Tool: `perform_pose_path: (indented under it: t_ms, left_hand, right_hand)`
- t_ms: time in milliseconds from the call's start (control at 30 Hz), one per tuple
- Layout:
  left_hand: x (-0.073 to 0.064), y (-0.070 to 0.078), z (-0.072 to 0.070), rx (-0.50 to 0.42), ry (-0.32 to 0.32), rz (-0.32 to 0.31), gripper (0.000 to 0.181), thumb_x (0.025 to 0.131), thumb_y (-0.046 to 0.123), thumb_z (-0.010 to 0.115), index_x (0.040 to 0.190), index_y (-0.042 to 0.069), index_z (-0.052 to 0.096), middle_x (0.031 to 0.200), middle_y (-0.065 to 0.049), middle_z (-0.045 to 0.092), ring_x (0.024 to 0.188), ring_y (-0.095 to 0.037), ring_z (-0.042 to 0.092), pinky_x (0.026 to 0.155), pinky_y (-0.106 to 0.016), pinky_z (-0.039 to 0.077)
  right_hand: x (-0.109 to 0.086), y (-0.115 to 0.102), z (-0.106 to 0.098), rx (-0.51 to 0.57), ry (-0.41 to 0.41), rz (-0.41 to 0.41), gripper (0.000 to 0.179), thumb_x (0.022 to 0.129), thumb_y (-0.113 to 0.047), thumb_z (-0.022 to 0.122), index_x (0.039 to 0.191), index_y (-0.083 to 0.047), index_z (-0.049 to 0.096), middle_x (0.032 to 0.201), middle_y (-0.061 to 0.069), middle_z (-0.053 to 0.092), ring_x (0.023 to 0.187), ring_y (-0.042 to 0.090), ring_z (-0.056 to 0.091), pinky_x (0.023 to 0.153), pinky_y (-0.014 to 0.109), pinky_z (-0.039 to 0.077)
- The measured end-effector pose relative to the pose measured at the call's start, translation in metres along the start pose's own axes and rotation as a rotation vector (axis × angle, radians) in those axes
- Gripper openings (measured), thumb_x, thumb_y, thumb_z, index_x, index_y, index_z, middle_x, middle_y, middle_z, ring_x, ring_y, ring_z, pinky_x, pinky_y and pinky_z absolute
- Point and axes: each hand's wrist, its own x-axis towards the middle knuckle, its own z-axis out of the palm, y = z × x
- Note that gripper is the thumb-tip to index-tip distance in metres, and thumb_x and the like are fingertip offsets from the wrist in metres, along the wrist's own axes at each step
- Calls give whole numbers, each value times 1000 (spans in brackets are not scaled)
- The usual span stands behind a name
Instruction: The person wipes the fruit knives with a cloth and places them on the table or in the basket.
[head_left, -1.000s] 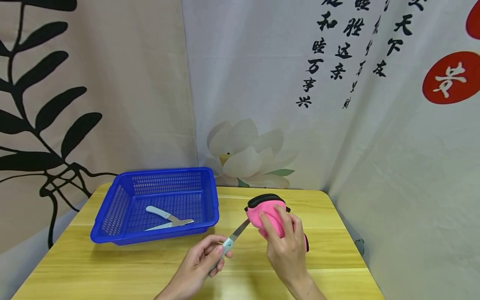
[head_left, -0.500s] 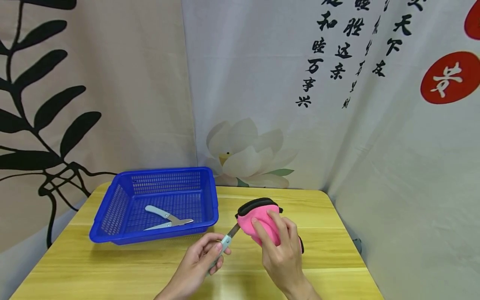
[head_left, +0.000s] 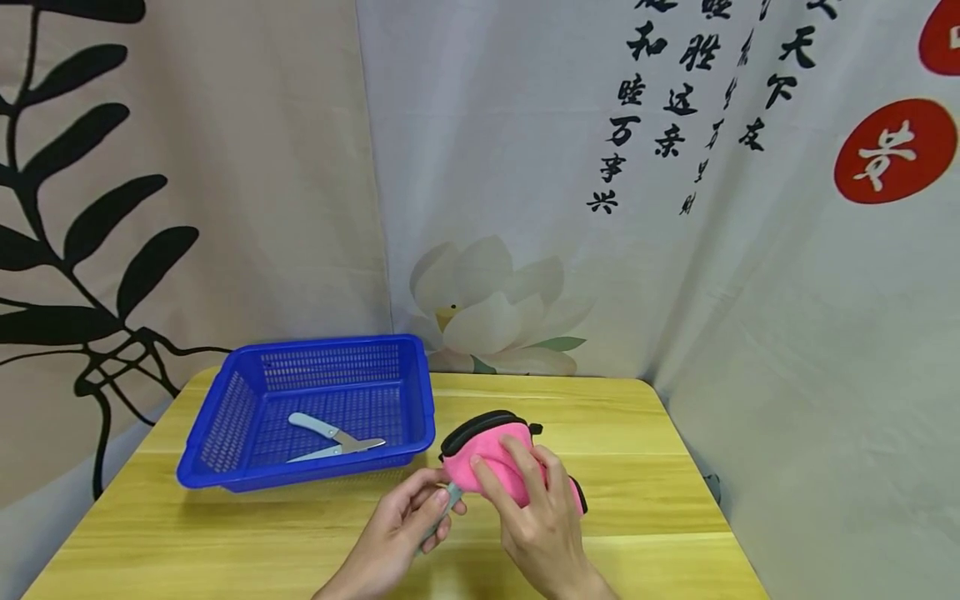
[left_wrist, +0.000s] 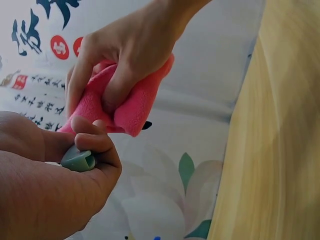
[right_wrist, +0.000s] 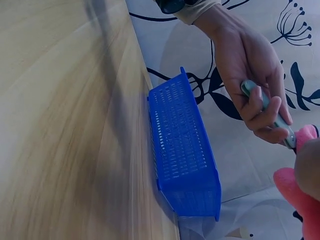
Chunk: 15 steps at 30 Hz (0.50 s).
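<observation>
My left hand grips a knife by its pale green handle, fingers curled round it and the thumb along the top. The handle's butt end pokes out of the fist in the left wrist view. My right hand holds a bunched pink cloth with thick black trim, the fingers pressing into its folds. In the head view the cloth covers the knife's blade down to the handle, so the blade is hidden. The cloth's edge meets the left fingertips. Both hands work above the wooden table.
To the left on the wooden table stands a blue plastic basket with mesh sides. Inside it lie pale-blue-handled blades, crossing each other. A printed curtain hangs close behind the table and along its right side.
My right hand has moved the pink cloth left and down along the blade toward the handle. The blade, bare in part earlier, is now covered. My left hand has stayed nearly still.
</observation>
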Motion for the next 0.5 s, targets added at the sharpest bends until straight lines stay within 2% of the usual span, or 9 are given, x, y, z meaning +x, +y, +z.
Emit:
perform_pose_path:
  t_ms: [167,367,500]
  left_hand:
    - [0,-1,0,25,7,19,34,122,18,51,143,-7,58,116,-13,74,80,0,61,67,-15,53]
    - [0,-5,0,17,-6,91,31,121,13,49,142,-8,59,113,-8,76,81,0,63,65,-17,54]
    - [-1,-5,-1,17,-9,105,31,121,12,49,143,-9,59,114,-8,76,82,0,63,65,-17,55]
  right_hand:
    - [-2,5,0,-25,-15,35,42,109,-2,50,125,-18,85,132,23,74,103,43,62,77,43,60]
    - [-5,12,2,-51,-15,51,43,102,0,52,124,-18,84,133,24,74,104,43,63,78,46,60]
    - [-7,17,3,-59,-22,74,42,108,-3,50,126,-18,84,136,24,73,104,44,62,78,47,61]
